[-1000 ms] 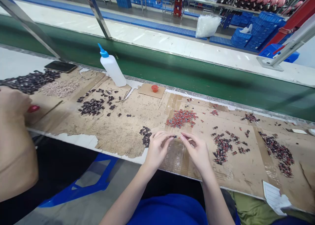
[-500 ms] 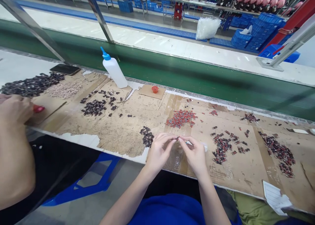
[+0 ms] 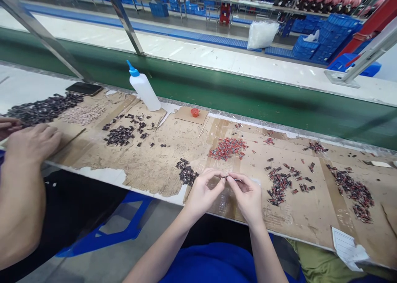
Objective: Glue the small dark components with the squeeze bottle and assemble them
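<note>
Pinching a tiny dark part between thumb and forefinger tips of both hands, just above the near edge of the cardboard-covered bench.

The left hand and right hand are held fingertip to fingertip, the other fingers loosely curled; the part is too small for its shape to be told. A small dark pile lies just left of the left hand, a red pile just beyond the hands, and scattered red-and-dark pieces to the right. A squeeze bottle stands near the far edge. At the left end, a co-worker's hand rests on the bench.
</note>
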A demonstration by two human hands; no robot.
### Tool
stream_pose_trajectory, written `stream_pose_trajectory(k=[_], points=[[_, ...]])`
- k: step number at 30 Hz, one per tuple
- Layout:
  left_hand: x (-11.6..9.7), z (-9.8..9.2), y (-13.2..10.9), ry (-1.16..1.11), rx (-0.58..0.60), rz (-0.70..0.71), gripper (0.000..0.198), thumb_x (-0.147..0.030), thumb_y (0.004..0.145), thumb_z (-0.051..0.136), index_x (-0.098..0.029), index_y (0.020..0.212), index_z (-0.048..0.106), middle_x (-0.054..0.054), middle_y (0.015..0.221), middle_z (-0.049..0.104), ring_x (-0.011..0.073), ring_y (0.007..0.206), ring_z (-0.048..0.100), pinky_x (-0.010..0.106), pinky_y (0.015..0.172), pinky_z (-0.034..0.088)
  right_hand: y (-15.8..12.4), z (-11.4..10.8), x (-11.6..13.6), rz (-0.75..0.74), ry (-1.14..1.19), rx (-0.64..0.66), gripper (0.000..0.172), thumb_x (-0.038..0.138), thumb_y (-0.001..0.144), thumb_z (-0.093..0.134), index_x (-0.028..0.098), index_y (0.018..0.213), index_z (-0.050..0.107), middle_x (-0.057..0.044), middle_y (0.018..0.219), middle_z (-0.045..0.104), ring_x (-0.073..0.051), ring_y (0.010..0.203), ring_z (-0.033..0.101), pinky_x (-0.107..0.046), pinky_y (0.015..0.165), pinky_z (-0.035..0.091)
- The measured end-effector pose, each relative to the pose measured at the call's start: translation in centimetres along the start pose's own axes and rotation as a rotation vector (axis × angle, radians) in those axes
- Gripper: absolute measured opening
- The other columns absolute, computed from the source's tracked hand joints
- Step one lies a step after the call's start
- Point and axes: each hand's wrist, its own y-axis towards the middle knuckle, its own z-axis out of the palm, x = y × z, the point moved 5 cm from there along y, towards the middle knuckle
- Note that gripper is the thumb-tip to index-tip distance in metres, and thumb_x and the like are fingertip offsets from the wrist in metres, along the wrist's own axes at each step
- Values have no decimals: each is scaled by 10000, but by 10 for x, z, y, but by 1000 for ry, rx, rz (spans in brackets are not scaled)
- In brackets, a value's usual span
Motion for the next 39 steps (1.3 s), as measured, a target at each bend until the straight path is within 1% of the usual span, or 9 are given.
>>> stream_pose_trajectory(k=[6, 9, 12, 15, 17, 19, 22, 27, 39], points=[[1, 16, 0, 31, 128, -8, 101, -216, 833, 591, -188, 839, 687, 61, 872, 720, 195, 872, 663, 310, 834, 504, -8, -14, -1, -121, -144, -34, 132, 318, 799, 669, 203, 815, 733, -68, 835, 738, -197, 797, 702, -330, 751, 588], [3, 18, 3, 137, 250, 11, 230, -282, 860, 606, -231, 1076, 664, 59, 968, 738, 225, 1001, 649, 382, 948, 447, -7, -38, 4, -202, -367, -86, 149, 319, 835, 629, 201, 836, 721, -75, 853, 729, -200, 799, 683, -350, 766, 569], [12, -6, 13, 347, 195, 34, 419, -311, 859, 621, -290, 1272, 555, 60, 1128, 711, 261, 1109, 601, 489, 1036, 338, -4, -80, 16, -291, -605, -320, 197, 334, 852, 588, 182, 869, 711, -104, 887, 707, -218, 797, 659, -389, 775, 550], [26, -47, 24, 570, -6, 48, 214, -249, 864, 588, -284, 1060, 667, 64, 1102, 721, 288, 1064, 596, 522, 1014, 304, -4, -112, 27, -382, -857, -537, 233, 354, 854, 578, 172, 895, 718, -138, 953, 689, -266, 888, 636, -451, 828, 518], [37, -68, 28, 695, -60, 54, 196, -154, 856, 540, -259, 809, 698, 56, 974, 748, 288, 997, 604, 519, 986, 300, -1, -115, 27, -461, -986, -466, 261, 389, 847, 600, 182, 957, 717, -145, 1014, 675, -288, 957, 606, -482, 878, 487], [46, -79, 29, 769, -16, 60, 252, -90, 831, 513, -251, 761, 694, 50, 891, 753, 280, 950, 612, 505, 957, 311, 3, -105, 20, -532, -1037, -225, 335, 439, 839, 615, 204, 1065, 693, -132, 1035, 669, -296, 999, 578, -488, 907, 468], [52, -80, 29, 833, 154, 92, 333, -15, 803, 460, -244, 792, 701, 46, 882, 749, 261, 938, 622, 466, 929, 336, 7, -82, 0, -542, -1023, 115, 425, 467, 851, 598, 241, 1209, 625, -112, 1067, 667, -306, 1091, 528, -481, 934, 458], [54, -65, 32, 831, 315, 115, 283, -75, 876, 448, -204, 877, 700, 67, 915, 711, 223, 897, 624, 361, 819, 432, 15, -64, -17, -424, -974, 254, 286, 406, 909, 518, 251, 1100, 664, -95, 1027, 679, -291, 1049, 540, -486, 948, 451], [45, -11, 19, 680, 499, 293, 206, -172, 926, 521, -248, 955, 711, 40, 892, 682, 206, 911, 569, 365, 856, 387, 5, -69, -18, 10, -142, -119, 305, 453, 646, 758, 189, 795, 730, -70, 774, 740, -219, 675, 668, -320, 608, 518]])
